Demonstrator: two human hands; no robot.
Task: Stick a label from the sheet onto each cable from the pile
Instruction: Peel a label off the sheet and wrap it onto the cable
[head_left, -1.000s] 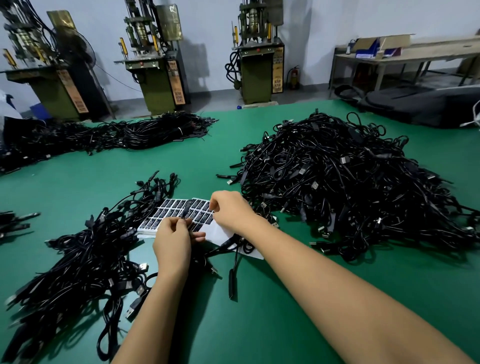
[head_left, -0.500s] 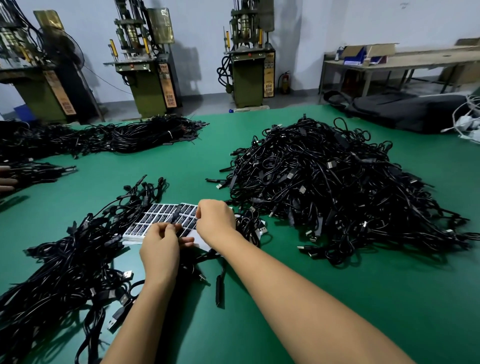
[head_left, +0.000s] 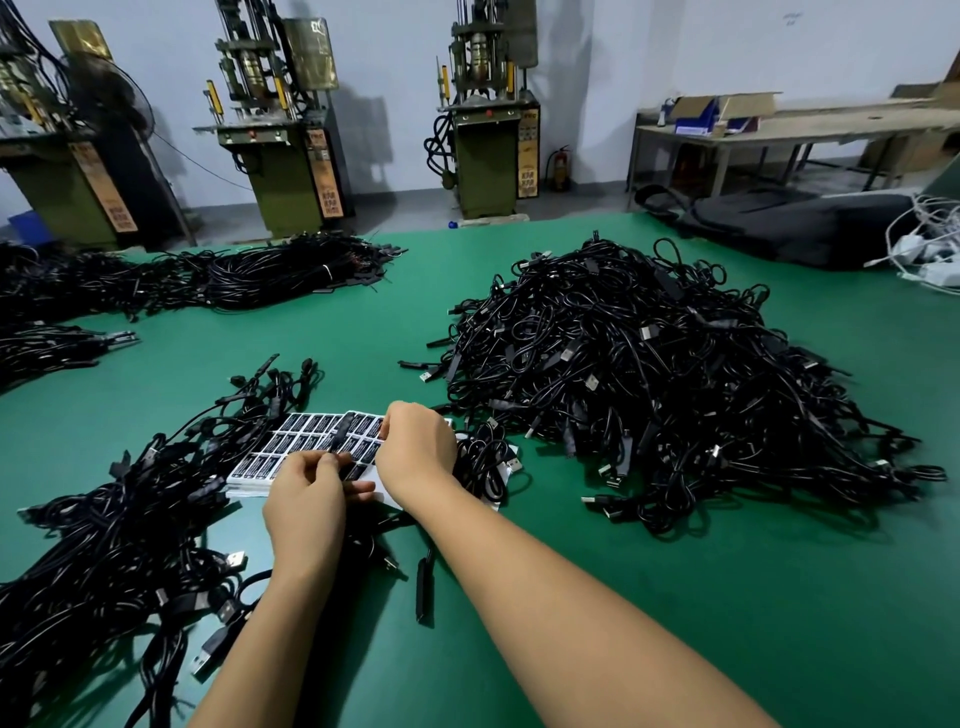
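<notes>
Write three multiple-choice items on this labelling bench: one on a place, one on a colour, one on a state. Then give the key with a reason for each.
1. Where does the label sheet lie?
A. atop the big cable pile
B. between the two near cable piles, under the hands
C. on the wooden bench

2. What colour is the table surface?
A. green
B. grey
C. blue

3. What is the left hand doing?
A. lying flat and idle
B. pinching a cable part over the sheet
C. reaching into the pile

Key: B, the sheet sits between the left cable pile and the big cable pile; A, green mat throughout; B, its fingertips close on a black piece.
</notes>
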